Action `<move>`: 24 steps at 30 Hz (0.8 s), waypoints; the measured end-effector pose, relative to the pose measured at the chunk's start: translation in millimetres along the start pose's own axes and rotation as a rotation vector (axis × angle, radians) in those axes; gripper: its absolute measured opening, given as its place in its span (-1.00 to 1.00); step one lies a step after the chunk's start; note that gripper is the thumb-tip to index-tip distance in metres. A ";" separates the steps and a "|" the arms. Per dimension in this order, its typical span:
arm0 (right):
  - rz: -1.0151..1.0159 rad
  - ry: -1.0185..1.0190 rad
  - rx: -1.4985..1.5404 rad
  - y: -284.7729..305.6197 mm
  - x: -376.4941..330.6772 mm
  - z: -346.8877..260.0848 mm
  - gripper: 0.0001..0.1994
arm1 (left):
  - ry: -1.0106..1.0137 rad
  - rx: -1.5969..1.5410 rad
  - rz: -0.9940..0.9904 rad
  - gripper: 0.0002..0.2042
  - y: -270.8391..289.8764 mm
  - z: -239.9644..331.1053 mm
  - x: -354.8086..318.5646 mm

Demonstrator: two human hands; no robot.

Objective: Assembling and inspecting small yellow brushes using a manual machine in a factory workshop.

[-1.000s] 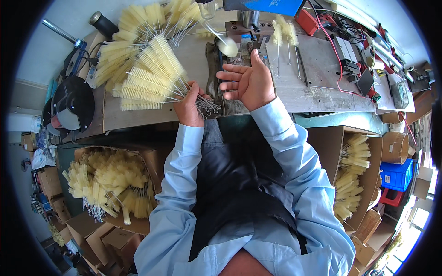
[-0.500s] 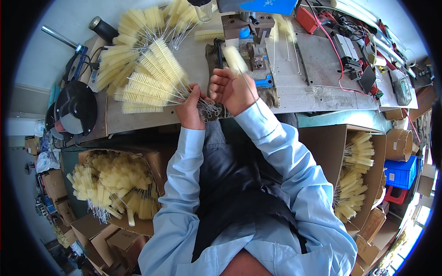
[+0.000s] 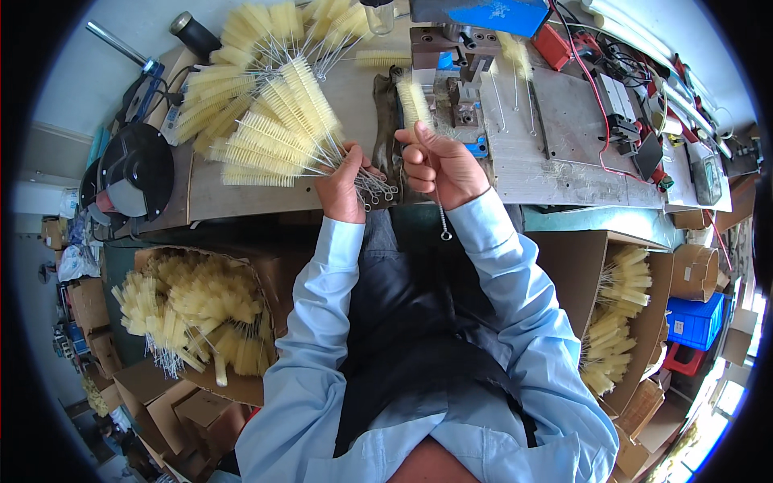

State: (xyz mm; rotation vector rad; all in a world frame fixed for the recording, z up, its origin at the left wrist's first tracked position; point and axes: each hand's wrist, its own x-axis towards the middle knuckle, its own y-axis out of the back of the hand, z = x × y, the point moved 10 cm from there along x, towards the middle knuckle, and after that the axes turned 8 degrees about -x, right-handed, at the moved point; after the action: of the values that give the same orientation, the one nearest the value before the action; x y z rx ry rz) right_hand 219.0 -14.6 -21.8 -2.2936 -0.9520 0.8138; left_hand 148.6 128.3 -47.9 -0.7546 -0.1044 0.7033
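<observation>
My left hand (image 3: pixel 342 187) grips a fanned bunch of pale yellow bottle brushes (image 3: pixel 270 129) by their twisted wire handles, the bristle heads spreading up and left over the workbench. My right hand (image 3: pixel 440 165) pinches a single brush (image 3: pixel 416 103) by its wire stem, bristle head pointing up, the looped wire end (image 3: pixel 443 225) hanging below my wrist. The two hands are close together above the bench's front edge.
A metal press fixture (image 3: pixel 451 72) with blue parts stands on the bench behind my right hand, loose wires (image 3: pixel 519 97) beside it. A bench grinder (image 3: pixel 133 169) sits at left. Cardboard boxes of brushes stand at lower left (image 3: pixel 193 314) and right (image 3: pixel 620 314).
My right hand, open and empty a second ago, has closed on a single brush and drawn it toward me. The left hand has kept its bunch nearly still.
</observation>
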 end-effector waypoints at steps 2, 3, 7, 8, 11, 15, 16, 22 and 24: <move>0.095 0.057 -0.072 6.5 -2.7 -1.8 -0.60 | 0.009 0.012 0.019 -0.86 1.8 -1.4 0.3; 0.185 0.107 -0.131 12.7 -7.6 -1.4 -0.62 | 0.008 0.019 0.025 -0.85 2.3 -1.0 0.6; 0.343 0.235 -0.406 27.1 -22.8 -3.0 -0.64 | 0.030 0.041 0.005 -0.86 1.5 -0.4 0.5; 0.394 0.215 -0.506 33.3 -26.4 -1.0 -0.64 | 0.031 0.045 0.000 -0.86 1.4 0.1 0.6; 0.342 0.329 -0.504 34.6 -35.8 -6.9 -0.66 | 0.032 0.051 -0.007 -0.87 1.1 -0.6 0.1; 0.328 0.305 -0.086 52.1 -44.3 -5.9 -0.70 | 0.031 0.020 -0.004 -0.86 0.5 -1.0 2.1; 0.327 0.301 -0.042 55.1 -45.8 -7.4 -0.70 | 0.032 0.011 0.003 -0.86 1.2 -0.9 2.0; 0.201 0.331 0.159 54.8 -44.4 -17.3 -0.71 | 0.036 0.043 -0.006 -0.87 -0.3 -1.2 0.2; 0.169 0.309 0.201 54.7 -42.3 -17.1 -0.71 | 0.029 0.045 -0.007 -0.87 -0.3 -0.7 0.8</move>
State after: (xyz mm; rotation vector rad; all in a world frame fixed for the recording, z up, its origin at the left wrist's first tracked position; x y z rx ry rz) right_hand 230.6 -84.1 -32.1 -2.2576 -0.5222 0.5686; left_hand 149.6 128.3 -48.4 -0.7209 -0.0648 0.6858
